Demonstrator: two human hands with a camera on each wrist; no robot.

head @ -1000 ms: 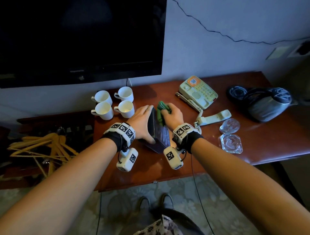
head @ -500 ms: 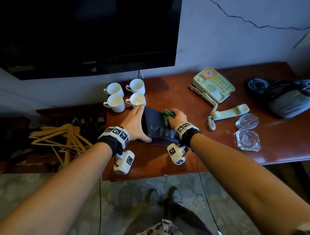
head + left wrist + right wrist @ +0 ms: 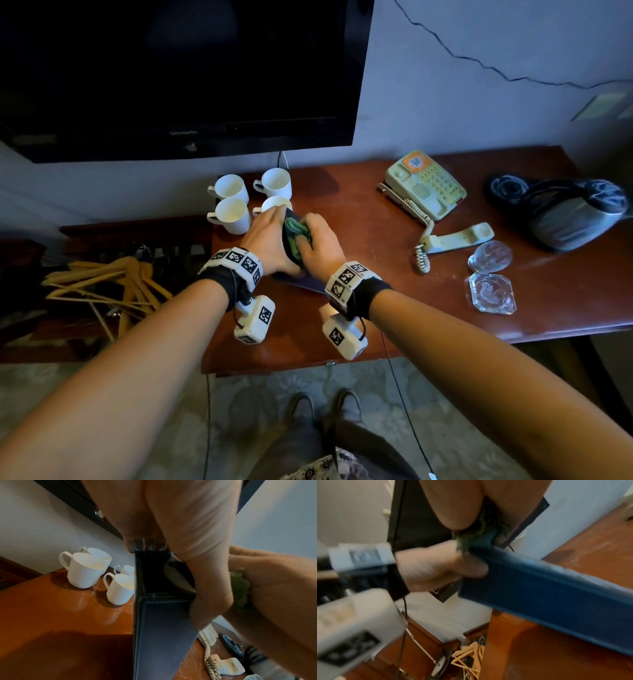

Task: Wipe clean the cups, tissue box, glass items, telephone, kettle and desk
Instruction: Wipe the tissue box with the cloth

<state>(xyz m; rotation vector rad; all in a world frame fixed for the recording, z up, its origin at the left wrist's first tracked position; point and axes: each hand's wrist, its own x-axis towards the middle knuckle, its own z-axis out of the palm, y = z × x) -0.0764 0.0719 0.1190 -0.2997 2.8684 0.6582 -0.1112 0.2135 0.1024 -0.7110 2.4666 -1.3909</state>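
While your left hand (image 3: 274, 240) grips the dark leather tissue box (image 3: 163, 635) tipped on edge on the red-brown worktop (image 3: 376, 308), long axis running toward you, your right hand (image 3: 320, 248) presses the crumpled green cloth (image 3: 294, 230) against its right face.

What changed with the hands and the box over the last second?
The right hand slid the green cloth along the dark tissue box, which the left hand tipped more steeply onto its edge. Both grips unchanged. The cups, telephone, kettle and glass items stayed put.
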